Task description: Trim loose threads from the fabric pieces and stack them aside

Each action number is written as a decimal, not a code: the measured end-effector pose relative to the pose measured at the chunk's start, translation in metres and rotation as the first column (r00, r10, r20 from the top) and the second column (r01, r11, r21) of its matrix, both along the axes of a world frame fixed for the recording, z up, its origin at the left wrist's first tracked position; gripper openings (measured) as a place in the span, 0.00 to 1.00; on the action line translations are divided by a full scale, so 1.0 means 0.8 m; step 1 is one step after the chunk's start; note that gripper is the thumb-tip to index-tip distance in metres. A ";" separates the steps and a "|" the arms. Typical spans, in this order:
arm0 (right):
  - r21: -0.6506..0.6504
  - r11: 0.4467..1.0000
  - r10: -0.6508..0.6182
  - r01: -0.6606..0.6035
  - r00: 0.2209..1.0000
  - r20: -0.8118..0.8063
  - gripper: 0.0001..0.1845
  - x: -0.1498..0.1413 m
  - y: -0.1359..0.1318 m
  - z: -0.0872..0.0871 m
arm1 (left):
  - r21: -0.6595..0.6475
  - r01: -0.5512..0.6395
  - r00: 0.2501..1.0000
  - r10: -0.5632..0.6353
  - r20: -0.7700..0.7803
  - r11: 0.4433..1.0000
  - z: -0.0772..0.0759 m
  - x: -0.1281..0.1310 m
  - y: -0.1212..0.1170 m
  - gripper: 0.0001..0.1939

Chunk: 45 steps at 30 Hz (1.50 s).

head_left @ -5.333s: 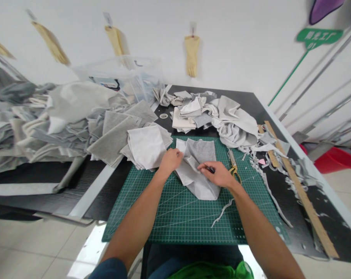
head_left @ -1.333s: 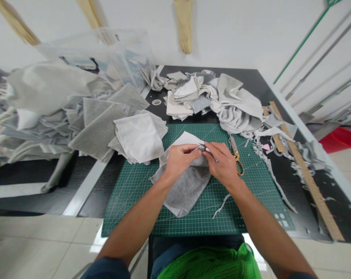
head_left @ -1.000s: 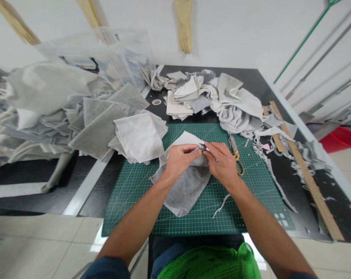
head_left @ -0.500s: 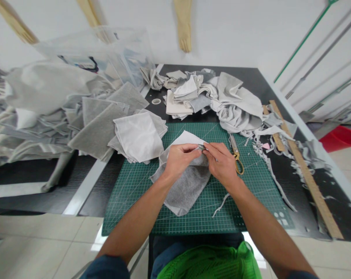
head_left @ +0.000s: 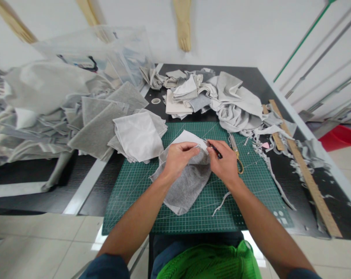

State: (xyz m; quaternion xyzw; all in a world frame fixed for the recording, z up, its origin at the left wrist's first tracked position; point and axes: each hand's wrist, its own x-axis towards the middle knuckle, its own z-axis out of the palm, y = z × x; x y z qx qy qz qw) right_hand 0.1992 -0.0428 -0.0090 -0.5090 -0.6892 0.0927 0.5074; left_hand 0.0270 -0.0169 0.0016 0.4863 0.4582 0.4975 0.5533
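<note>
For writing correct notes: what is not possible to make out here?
Head view:
Black tool: partly covered by the right hand.
Gray cloth: partly covered by the left hand.
Yellow gloves: tops cut off by the upper edge.
Clear box: inside blurred, behind cloudy plastic.

No lettering or numbers can be read.

Two hands (head_left: 177, 159) are working over one cutting mat (head_left: 131, 205); one pair of scissors (head_left: 235, 148) is lying on it, two wooden strips (head_left: 306, 174) and one red bucket (head_left: 339, 138) are sitting to its right, three gloves (head_left: 183, 25) are hanging beyond it.
</note>
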 end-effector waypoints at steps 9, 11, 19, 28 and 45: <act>0.009 0.998 0.068 -0.068 0.998 0.014 0.13 -0.005 -0.006 0.008 | 0.270 0.010 0.950 0.075 -0.303 0.963 0.002 -0.004 -0.003 0.07; 0.022 0.997 0.076 -0.076 0.997 0.013 0.11 -0.006 -0.006 0.006 | 0.311 0.012 0.937 0.098 -0.336 0.950 0.001 -0.004 -0.003 0.07; 0.093 0.991 0.088 -0.091 0.995 0.038 0.09 -0.005 -0.004 0.000 | 0.370 0.006 0.907 0.151 -0.392 0.929 -0.002 -0.001 -0.006 0.08; 0.081 0.994 0.074 -0.078 0.996 0.050 0.09 -0.005 -0.004 0.000 | 0.395 0.004 0.890 0.177 -0.420 0.919 0.001 0.000 -0.009 0.06; -0.031 0.998 0.050 -0.051 0.998 -0.047 0.07 -0.005 -0.006 0.005 | 0.351 0.000 0.901 0.152 -0.406 0.936 0.002 0.000 -0.008 0.05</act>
